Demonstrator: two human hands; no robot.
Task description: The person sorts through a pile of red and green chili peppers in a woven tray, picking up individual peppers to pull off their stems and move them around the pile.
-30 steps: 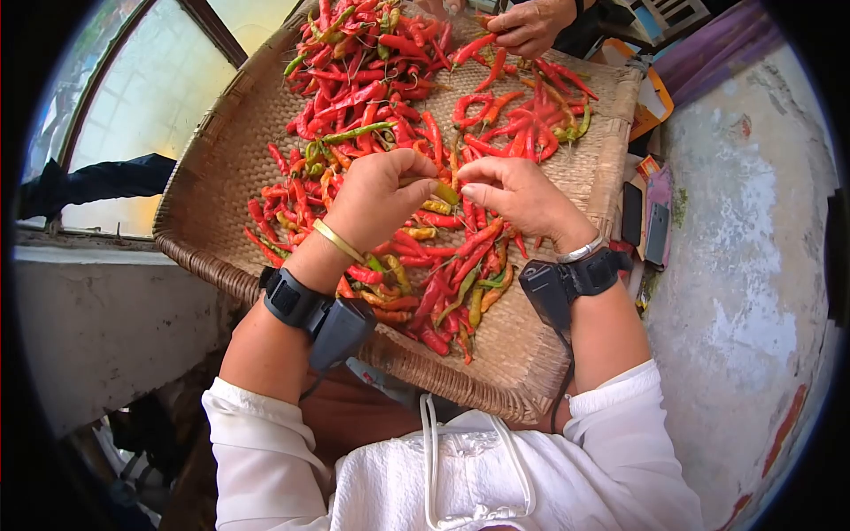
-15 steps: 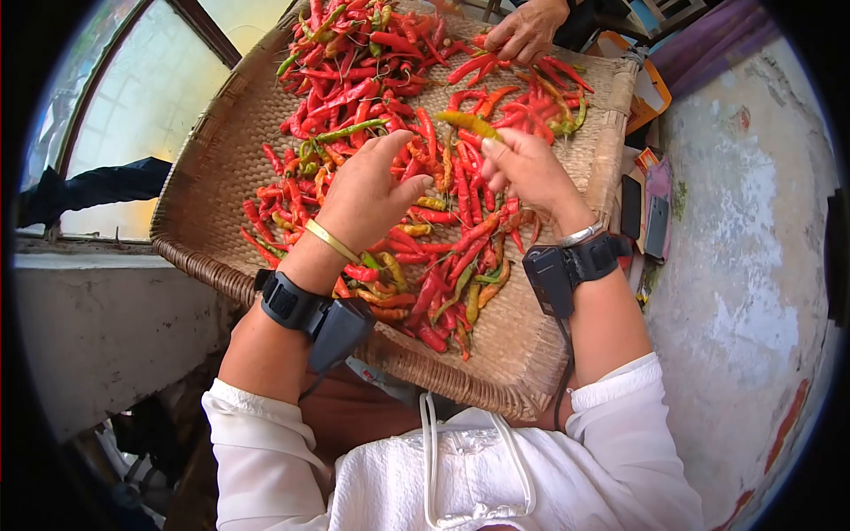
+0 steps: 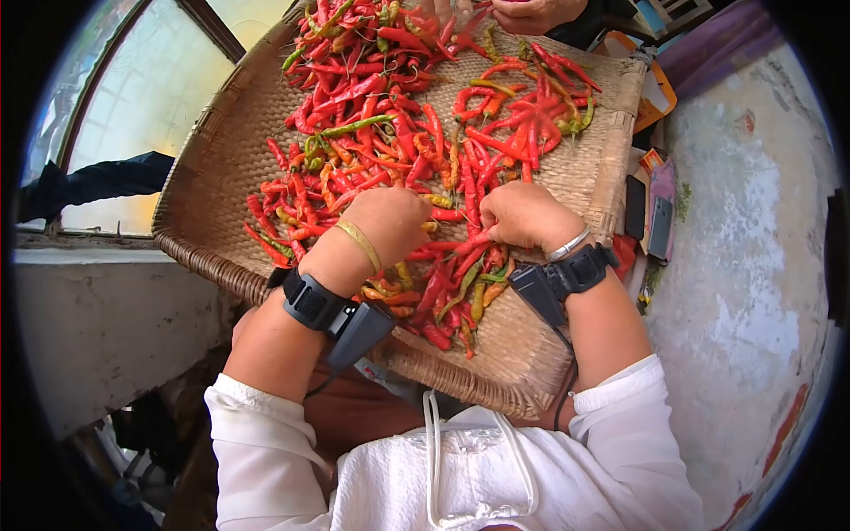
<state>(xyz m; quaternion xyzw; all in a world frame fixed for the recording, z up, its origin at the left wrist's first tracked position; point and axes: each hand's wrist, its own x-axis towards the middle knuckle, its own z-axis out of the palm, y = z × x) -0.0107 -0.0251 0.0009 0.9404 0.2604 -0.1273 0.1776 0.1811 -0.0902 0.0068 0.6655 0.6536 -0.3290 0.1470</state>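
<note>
A heap of chili peppers [image 3: 354,88], mostly red with some green, yellow and orange ones, lies in a woven basket tray [image 3: 212,168]. My left hand [image 3: 390,221] is closed low over the peppers on the near left; its fingertips and whatever they hold are hidden. Thumb and fingers of my right hand [image 3: 529,217] pinch at the end of a red chili pepper [image 3: 473,243] near the right side of the heap. Just below lie several mixed green, yellow and red peppers [image 3: 460,296].
At the far edge, another person's hands [image 3: 529,14] are over the peppers. A window [image 3: 142,115] is on the left, and a stained wall [image 3: 744,230] on the right. Beside the tray lie phones [image 3: 658,226] and an orange box [image 3: 653,96].
Both my hands have come down and nearer; the yellow-green pepper has left my right hand. My left hand has closed. The other person's hand has drawn back from the peppers.
</note>
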